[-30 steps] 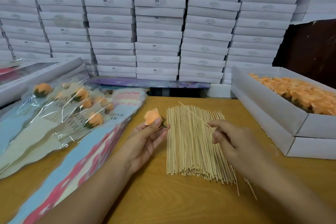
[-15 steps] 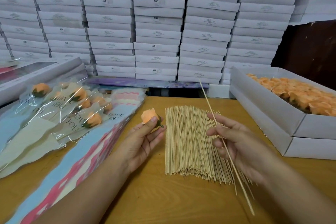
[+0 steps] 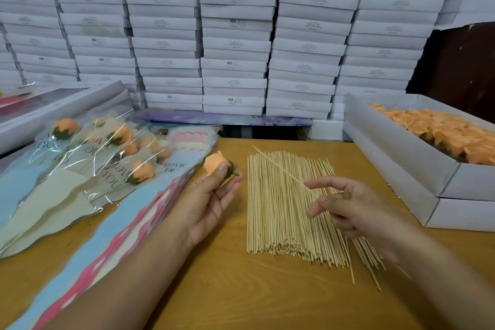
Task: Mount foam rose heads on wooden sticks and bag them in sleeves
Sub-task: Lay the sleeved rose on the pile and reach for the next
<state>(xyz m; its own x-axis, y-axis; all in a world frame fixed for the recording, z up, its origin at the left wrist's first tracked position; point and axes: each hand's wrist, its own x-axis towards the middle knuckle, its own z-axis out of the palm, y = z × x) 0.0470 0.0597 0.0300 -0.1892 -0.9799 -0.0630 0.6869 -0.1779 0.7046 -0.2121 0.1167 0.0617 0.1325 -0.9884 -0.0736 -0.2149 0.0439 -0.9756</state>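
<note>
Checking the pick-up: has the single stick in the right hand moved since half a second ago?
Yes. The stick, pinched by the right hand, has swung down from steep to lying low across the stick pile.

The right hand (image 3: 351, 206) covers the near end of the stick (image 3: 281, 166) it pinches. Behind its blurred wrist, part of the stick pile (image 3: 281, 209) is hidden. Small print on the stacked boxes (image 3: 235, 43) beyond both hands is unreadable.

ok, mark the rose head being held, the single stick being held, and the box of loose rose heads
held rose head (image 3: 214, 163), head view, on the orange petals.
single stick (image 3: 278, 167), head view, mid-shaft above the pile.
box of rose heads (image 3: 401, 154), head view, on its white near wall.
</note>
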